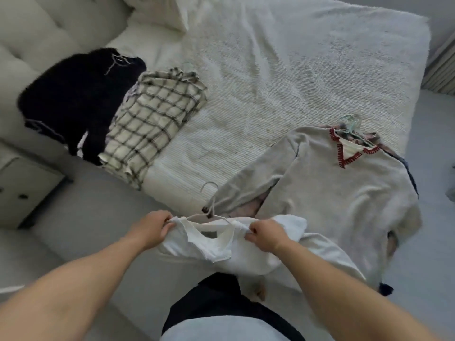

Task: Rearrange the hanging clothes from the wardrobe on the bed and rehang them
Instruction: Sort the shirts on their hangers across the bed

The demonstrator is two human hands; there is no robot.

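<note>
Hands: left (152, 228), right (264, 236) pinch white top (221, 249) shoulders | hanger (211, 212) hook points bedward

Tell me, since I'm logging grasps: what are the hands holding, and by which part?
Both hold the white top on its hanger: the left hand pinches one shoulder, the right hand the other.
</note>
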